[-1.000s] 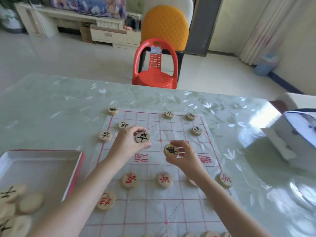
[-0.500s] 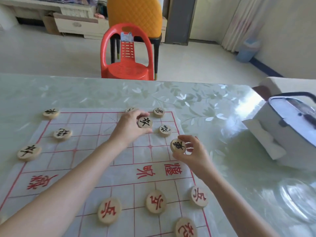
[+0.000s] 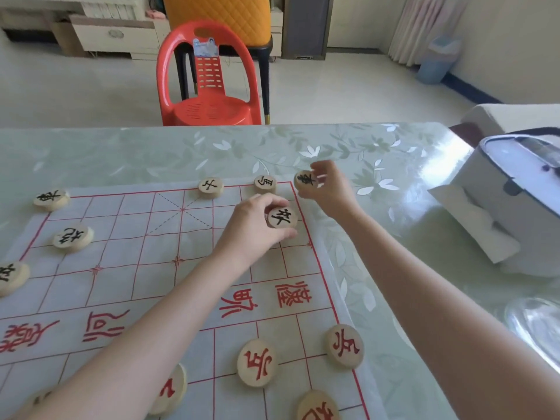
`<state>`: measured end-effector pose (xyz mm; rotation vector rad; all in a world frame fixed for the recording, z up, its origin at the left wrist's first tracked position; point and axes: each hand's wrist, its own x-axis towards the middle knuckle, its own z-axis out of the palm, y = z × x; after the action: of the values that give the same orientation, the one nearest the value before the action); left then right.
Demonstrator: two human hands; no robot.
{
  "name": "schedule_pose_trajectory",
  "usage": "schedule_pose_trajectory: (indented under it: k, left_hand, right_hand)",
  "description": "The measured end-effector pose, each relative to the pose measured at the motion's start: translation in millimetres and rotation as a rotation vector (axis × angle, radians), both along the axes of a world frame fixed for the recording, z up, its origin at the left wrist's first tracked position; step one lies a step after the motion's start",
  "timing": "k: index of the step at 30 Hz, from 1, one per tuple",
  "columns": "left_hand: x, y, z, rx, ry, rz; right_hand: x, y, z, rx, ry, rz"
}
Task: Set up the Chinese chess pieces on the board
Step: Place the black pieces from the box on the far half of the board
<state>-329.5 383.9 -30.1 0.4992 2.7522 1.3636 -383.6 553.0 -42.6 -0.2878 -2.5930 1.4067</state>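
Your left hand grips a black-lettered piece over the board near its right edge, while your right hand pinches another piece at the far right corner.

The right hand's fingertips blur with motion around a black-marked piece. The left hand hides the board beneath it. Near red pieces and a far-left black piece are cut off by the picture's edges.
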Motion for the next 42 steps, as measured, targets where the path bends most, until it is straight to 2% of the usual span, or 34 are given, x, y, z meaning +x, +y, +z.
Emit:
schedule_pose_trajectory:
  k: [9,11,15,19,28,31,33,36,42]
  left_hand:
    - [7.2,-11.3,-4.6,0.012,-0.008,0.002]
    - [9.4,-10.0,-7.3,0.016,-0.017,-0.004]
    - [11.2,6.8,-10.9,-0.042,0.068,-0.072]
    - [8.7,34.4,-16.1,-0.137,0.190,-0.093]
    - [12.9,40.7,-35.8,-0.276,0.252,-0.116]
    - [15.6,33.3,-22.8,-0.162,0.241,-0.075]
    - [20.4,19.4,-9.6,-0.072,0.255,-0.027]
    - [33.5,-26.0,9.6,-0.039,0.274,0.041]
    - [88.5,-166.5,35.2,-0.088,0.088,0.269]
  right_hand:
    - [-40.3,-7.8,-17.1,0.183,-0.111,0.060]
    - [-33.5,-4.4,-14.6,0.132,-0.129,0.066]
    - [-5.3,4.7,1.3,-0.049,-0.026,-0.023]
    - [29.3,12.1,9.0,-0.058,0.070,-0.066]
    - [65.4,10.2,6.7,-0.081,0.097,-0.052]
    - [69.5,-0.6,13.1,-0.095,0.110,-0.042]
    - [74.1,-14.0,20.1,-0.121,0.115,-0.025]
    - [87.5,-45.6,30.1,-0.124,0.121,0.043]
    - [132.3,-141.0,43.5,-0.015,0.020,0.288]
